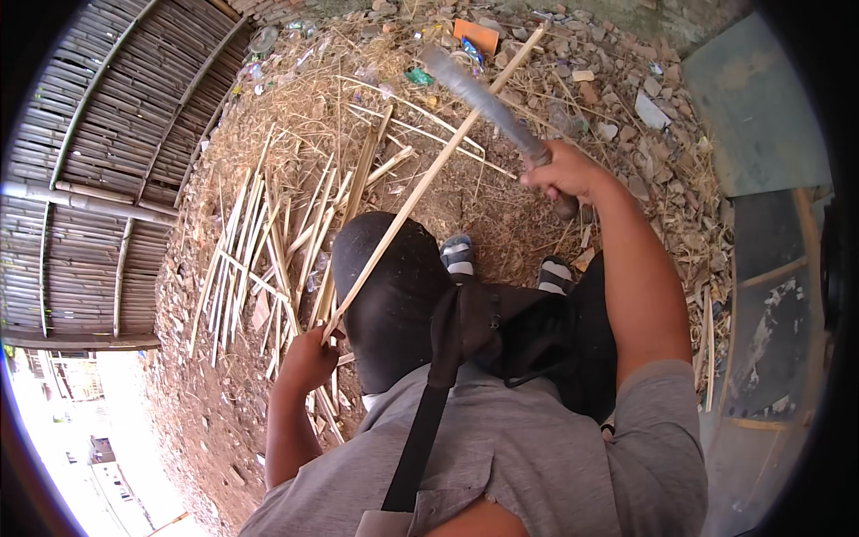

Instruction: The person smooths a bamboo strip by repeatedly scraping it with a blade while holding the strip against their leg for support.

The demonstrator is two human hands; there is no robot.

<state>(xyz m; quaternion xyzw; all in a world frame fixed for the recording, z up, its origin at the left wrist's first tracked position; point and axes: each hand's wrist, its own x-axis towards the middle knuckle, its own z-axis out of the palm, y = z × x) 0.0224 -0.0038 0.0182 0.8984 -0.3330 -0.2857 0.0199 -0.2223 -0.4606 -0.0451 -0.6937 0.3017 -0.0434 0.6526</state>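
Note:
My left hand is closed around the near end of a long pale bamboo strip. The strip slants across my dark-clad left knee and away to the far right, its other end over the rubble. In my right hand is the handle of a large chopping knife, like a machete. Its grey blade, slightly blurred, points up and to the left, and it crosses the strip in the view; whether they touch I cannot tell. Split bamboo strips lie in a loose pile left of my knee.
Straw, broken bricks and stones cover the ground ahead and to the right. An orange piece and green plastic scrap lie far off. A bamboo-slat wall stands at left, grey panels at right. My striped footwear shows below.

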